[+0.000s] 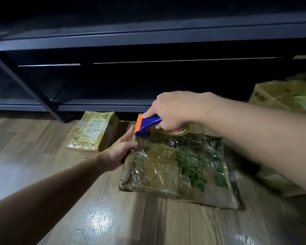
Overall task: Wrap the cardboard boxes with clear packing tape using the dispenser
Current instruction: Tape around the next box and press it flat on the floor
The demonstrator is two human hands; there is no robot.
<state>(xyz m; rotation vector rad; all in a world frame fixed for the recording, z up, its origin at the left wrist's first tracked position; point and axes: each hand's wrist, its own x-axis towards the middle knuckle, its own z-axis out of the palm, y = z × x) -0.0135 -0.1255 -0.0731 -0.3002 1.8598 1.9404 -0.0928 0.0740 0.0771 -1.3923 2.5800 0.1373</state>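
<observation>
Head view: the right hand [177, 110] curls its fingers [166, 125] round the blue-and-orange plastic tape dispenser [147, 125], just beyond the left hand [121, 153], whose straight fingers [131, 136] brace the flat taped cardboard box [177, 167]. Taping seems underway; next, a steady pull.

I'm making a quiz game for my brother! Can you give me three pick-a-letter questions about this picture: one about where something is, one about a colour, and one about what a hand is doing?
1. Where is the small box?
A. On the big box.
B. On the floor, left of the big box.
C. Up in the air.

2. What colours is the dispenser?
A. Blue and orange.
B. Red and white.
C. All green.

3. What is the right hand doing?
A. Lying flat on the floor.
B. Open, holding nothing.
C. Gripping the dispenser.

Answers: 1 B, it lies on the floor beside the big box; 2 A, blue body with an orange strip; 3 C, its fingers curl round it.
</observation>
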